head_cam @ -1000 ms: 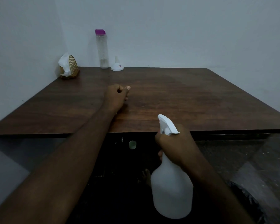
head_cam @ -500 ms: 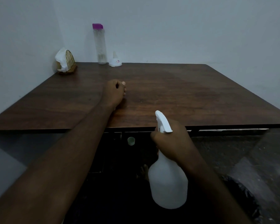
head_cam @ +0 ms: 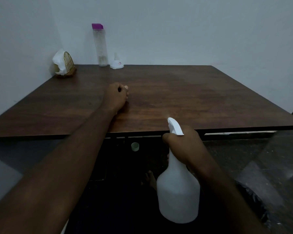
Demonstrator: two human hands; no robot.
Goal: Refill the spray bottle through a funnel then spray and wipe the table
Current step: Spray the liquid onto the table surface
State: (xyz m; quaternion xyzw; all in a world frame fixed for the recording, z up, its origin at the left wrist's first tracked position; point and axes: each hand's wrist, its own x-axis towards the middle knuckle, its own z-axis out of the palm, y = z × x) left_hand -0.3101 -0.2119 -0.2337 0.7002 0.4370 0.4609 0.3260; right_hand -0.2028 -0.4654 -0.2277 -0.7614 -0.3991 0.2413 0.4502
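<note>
White plastic spray bottle (head_cam: 178,191) was gripped at its neck by the right hand (head_cam: 184,146) off the table's (head_cam: 193,102) near edge, left hand (head_cam: 116,97) fisted, contents indeterminate; spraying apparently in hand, wiping next.

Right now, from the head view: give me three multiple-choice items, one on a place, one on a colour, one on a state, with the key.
1. Where is the small white plastic funnel?
A. At the far edge of the dark wooden table, just right of the tall clear bottle
B. In the left hand
C. On the floor

2. What colour is the tall clear bottle's cap?
A. Green
B. Purple
C. White

3. What is the right hand doing?
A. Lying flat on the table
B. Holding a tissue
C. Gripping the neck of the white plastic spray bottle

Key: A, the funnel stands spout up beside the bottle; B, the cap is purple; C, the fingers wrap the neck under the trigger head, while the left hand rests as a fist on the table.
</note>
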